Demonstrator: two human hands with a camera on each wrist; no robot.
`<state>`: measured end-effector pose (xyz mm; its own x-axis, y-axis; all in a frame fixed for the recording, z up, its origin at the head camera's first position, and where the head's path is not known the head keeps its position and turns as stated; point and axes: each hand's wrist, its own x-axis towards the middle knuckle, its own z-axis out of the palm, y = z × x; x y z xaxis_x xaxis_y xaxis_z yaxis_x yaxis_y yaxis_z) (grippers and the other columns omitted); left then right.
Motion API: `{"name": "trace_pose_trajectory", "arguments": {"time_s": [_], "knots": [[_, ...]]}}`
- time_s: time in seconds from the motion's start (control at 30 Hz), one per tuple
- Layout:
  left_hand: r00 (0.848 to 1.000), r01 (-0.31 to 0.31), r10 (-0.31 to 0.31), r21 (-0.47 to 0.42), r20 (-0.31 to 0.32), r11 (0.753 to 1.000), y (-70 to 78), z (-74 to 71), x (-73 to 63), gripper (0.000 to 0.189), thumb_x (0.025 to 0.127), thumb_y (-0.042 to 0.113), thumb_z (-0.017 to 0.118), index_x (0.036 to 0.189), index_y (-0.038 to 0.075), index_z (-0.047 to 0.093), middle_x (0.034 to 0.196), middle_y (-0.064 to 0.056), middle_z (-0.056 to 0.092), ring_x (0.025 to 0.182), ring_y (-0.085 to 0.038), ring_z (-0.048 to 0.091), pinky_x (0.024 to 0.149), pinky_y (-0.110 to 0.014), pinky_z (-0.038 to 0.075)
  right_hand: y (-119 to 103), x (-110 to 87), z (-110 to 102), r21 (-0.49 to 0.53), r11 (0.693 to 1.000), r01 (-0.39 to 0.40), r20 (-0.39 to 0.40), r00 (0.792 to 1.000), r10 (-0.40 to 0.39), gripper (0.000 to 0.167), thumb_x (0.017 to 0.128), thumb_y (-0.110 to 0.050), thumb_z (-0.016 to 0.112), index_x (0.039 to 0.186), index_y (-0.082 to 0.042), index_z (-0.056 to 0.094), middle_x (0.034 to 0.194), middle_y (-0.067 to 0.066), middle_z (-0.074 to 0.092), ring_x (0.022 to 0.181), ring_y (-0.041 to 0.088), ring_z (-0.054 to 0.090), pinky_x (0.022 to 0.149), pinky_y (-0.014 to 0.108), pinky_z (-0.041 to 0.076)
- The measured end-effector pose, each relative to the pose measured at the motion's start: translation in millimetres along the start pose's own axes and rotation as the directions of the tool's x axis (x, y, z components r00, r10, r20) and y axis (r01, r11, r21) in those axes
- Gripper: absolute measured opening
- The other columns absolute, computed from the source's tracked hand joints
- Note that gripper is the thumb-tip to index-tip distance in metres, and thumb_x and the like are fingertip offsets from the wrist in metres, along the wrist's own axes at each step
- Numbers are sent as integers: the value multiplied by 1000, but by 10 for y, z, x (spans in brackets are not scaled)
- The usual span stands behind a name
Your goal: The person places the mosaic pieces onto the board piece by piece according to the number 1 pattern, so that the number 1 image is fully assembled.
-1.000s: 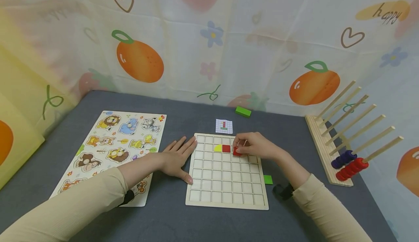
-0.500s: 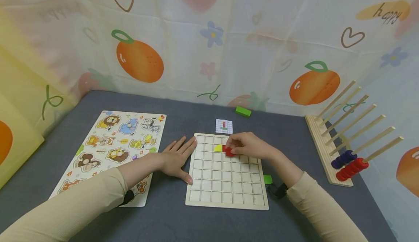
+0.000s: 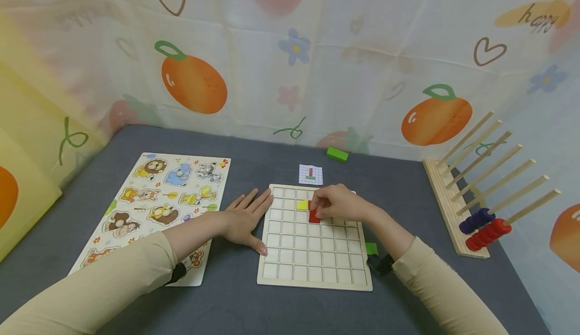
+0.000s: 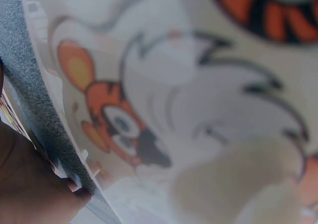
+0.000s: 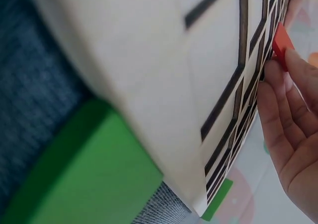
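Note:
My right hand (image 3: 337, 203) pinches a red square tile (image 3: 313, 217) between thumb and finger, low over the wooden grid board (image 3: 317, 287). In the right wrist view the tile (image 5: 281, 41) stands tilted at the fingertips of that hand (image 5: 298, 134). Just beyond it, another red tile lies in the grid, partly hidden by my fingers. A yellow piece (image 3: 302, 205) with a curved edge sits left of that one. My left hand (image 3: 242, 222) lies flat with spread fingers, its fingertips and thumb touching the board's left edge.
An animal puzzle board (image 3: 181, 234) lies under my left forearm. Behind the grid are a small pattern card (image 3: 310, 175) and a green block (image 3: 337, 154). One green tile (image 3: 372, 249) rests by the right edge. At far right stands a peg rack (image 3: 446, 201) with red and blue beads.
My right hand has moved left with the red tile and brought it down just in front of the other red tile. My left hand has stayed in place.

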<state>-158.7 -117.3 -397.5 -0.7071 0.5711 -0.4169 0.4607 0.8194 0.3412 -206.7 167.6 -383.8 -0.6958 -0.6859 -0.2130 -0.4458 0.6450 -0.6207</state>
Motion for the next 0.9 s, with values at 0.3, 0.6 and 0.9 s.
{"name": "trace_pose_trajectory", "arguments": {"time_s": [0.3, 0.6, 0.9], "knots": [[1000, 2, -2, 10, 4, 1000, 0, 8, 1, 122, 78, 67, 68, 160, 8, 0, 169, -10, -9, 156, -40, -7, 125, -59, 5, -26, -8, 21, -10, 999, -31, -15, 999, 31, 6, 88, -9, 73, 90, -12, 69, 88, 2, 73, 78, 7, 64, 73, 23, 54], [1000, -1, 1, 14, 11, 1000, -28, 10, 22, 123, 78, 69, 67, 160, 9, -2, 169, -9, -12, 156, -39, -10, 125, -59, 3, -22, -3, 8, -10, 1000, -24, -37, 999, 24, 5, 87, -9, 74, 90, -13, 72, 86, 1, 74, 77, 7, 65, 72, 23, 54], [1000, 9, -9, 15, 0, 1000, -27, -6, 30, 124, 77, 69, 68, 160, 9, -2, 169, -9, -11, 156, -39, -9, 125, -59, 5, -29, -1, -20, -19, 1000, -17, -50, 999, 16, 5, 87, -9, 74, 91, -12, 74, 84, 1, 74, 75, 6, 64, 70, 23, 54]]}}
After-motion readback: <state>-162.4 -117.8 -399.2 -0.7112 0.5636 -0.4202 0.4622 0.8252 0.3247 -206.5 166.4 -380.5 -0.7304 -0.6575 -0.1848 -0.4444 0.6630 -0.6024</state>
